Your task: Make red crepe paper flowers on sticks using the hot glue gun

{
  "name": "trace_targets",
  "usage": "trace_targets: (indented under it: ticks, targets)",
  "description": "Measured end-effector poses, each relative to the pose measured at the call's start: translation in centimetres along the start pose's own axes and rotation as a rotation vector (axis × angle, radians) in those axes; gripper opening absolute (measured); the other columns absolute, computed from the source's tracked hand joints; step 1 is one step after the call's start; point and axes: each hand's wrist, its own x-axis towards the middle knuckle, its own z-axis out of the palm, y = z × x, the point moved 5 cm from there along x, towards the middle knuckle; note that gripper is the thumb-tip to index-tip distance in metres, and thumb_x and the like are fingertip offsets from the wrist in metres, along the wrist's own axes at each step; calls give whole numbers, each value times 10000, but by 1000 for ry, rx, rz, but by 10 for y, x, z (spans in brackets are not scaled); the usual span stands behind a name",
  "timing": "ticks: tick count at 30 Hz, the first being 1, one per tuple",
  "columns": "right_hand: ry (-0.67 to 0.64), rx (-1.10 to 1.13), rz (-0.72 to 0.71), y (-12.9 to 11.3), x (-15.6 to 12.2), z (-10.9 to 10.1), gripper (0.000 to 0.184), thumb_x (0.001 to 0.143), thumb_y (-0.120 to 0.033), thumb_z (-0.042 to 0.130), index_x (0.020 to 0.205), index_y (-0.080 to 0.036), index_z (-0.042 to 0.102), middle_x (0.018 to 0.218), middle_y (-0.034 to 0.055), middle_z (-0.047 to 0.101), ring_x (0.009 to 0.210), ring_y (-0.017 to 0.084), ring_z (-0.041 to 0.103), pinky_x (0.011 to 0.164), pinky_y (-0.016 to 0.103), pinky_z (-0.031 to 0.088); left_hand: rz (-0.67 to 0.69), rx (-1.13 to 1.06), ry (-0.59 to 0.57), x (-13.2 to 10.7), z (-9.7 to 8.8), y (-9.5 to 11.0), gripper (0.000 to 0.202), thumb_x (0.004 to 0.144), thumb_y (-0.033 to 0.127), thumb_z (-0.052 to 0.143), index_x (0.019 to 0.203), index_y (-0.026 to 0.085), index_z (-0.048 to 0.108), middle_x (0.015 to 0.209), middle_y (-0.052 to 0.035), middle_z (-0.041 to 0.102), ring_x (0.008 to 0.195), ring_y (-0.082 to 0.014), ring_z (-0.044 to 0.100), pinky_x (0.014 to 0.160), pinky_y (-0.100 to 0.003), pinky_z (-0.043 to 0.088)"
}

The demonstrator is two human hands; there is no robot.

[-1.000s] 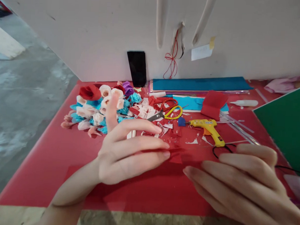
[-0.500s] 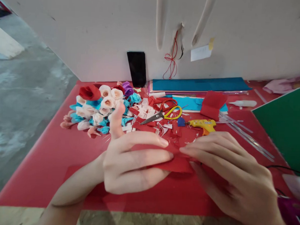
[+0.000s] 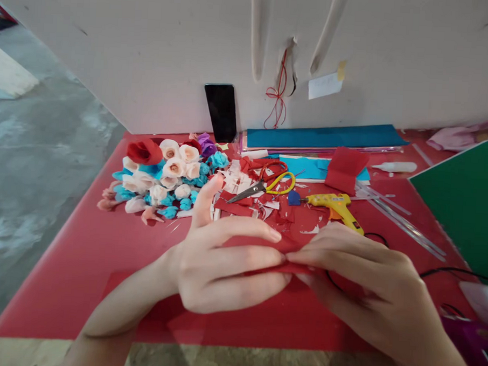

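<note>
Both hands meet over the front of the table, pinching a piece of red crepe paper [image 3: 299, 268]. My left hand [image 3: 228, 271] grips its left part, with the thumb pointing up and the fingers stretched along the paper. The fingertips of my right hand [image 3: 369, 280] close on the right part. Much of the paper is hidden behind the fingers. Just beyond the hands are scissors [image 3: 260, 189] with red and yellow handles, lying on paper scraps [image 3: 238, 177]. A yellow hot glue gun [image 3: 332, 202] with a blue tip rests beyond my right hand.
Paper flowers [image 3: 159, 174] in white, blue, red and purple crowd the table's left back. A phone [image 3: 221, 113] leans against the wall. Blue paper [image 3: 322, 136], folded red paper [image 3: 345, 170], a white bottle [image 3: 396, 167], clear glue sticks [image 3: 407, 225] and a green board [image 3: 465, 209] lie farther back and right.
My hands have drawn closer together, the left shifting right and the right shifting slightly left. The red paper between them now shows as a narrower strip.
</note>
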Motion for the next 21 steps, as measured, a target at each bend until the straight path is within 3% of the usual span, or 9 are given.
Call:
trace_targets:
  ticks: [2, 4, 9, 16, 21]
  targets:
    - [9, 3, 14, 0, 1, 0, 133, 822, -91, 567, 910, -169, 629, 793, -14, 641, 716, 82, 568, 713, 209, 471, 138, 36, 20, 2, -2, 7, 244, 887, 139, 499, 761, 274, 660, 740, 115, 727, 831, -115, 692, 1174, -461, 261]
    - [14, -1, 15, 0, 1, 1, 128, 823, -94, 568, 905, -168, 630, 773, -17, 639, 699, 83, 563, 695, 214, 467, 189, 67, 36, 4, -2, 9, 260, 884, 107, 499, 745, 252, 665, 753, 112, 734, 881, -120, 688, 1198, -451, 206]
    - [14, 4, 8, 1, 1, 1, 154, 811, -76, 567, 920, -162, 635, 782, -27, 643, 719, 66, 559, 721, 190, 457, 216, 43, 25, 4, 3, 5, 287, 876, 118, 492, 656, 236, 634, 740, 94, 733, 897, -127, 686, 1180, -425, 258]
    - [10, 0, 15, 4, -3, -1, 189, 805, -63, 567, 948, -169, 633, 826, -29, 649, 759, 62, 566, 755, 177, 457, 194, -20, -16, 1, 4, 3, 234, 851, 112, 535, 668, 218, 634, 776, 61, 733, 928, -139, 673, 1128, -412, 361]
    - [21, 4, 32, 3, -2, -1, 163, 808, -80, 571, 920, -178, 638, 790, -27, 648, 722, 72, 572, 718, 190, 469, 189, -44, -2, 3, 5, 2, 264, 854, 103, 518, 664, 227, 652, 765, 67, 734, 906, -136, 672, 1161, -441, 307]
